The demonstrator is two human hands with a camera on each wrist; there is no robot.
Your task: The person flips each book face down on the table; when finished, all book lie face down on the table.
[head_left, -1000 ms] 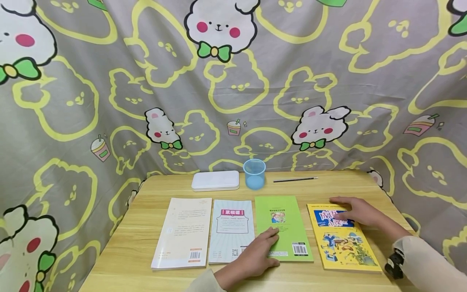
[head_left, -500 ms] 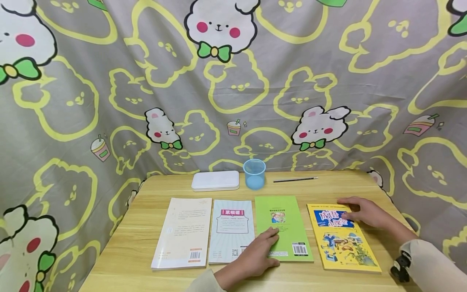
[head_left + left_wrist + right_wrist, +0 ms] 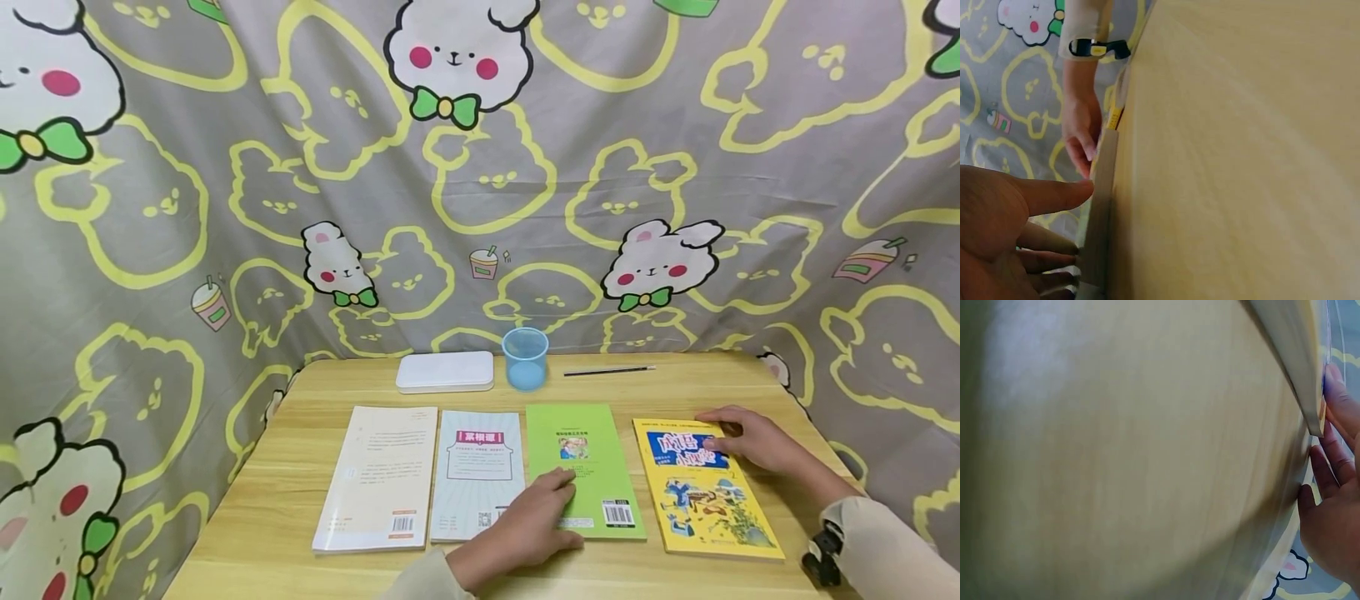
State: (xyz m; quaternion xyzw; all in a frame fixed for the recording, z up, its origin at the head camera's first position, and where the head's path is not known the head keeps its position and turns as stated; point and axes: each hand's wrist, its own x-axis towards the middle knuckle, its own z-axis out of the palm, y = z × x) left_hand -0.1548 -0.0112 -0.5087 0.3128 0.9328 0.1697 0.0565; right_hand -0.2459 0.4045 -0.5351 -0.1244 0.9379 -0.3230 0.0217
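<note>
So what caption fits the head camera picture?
Left hand rests on green book, right hand on yellow book.

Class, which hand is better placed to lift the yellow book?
Probably the right hand: its fingers already rest on the yellow book at its far right corner. The left hand lies on the green book.

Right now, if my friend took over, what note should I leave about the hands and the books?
Left hand rests flat on the green book, fingers straight.
Right hand rests on the top right corner of the yellow book; whether it grips the edge is unclear.
Four books lie side by side on the table: cream book, pale blue book, green, yellow.
None is lifted or stacked yet.
</note>
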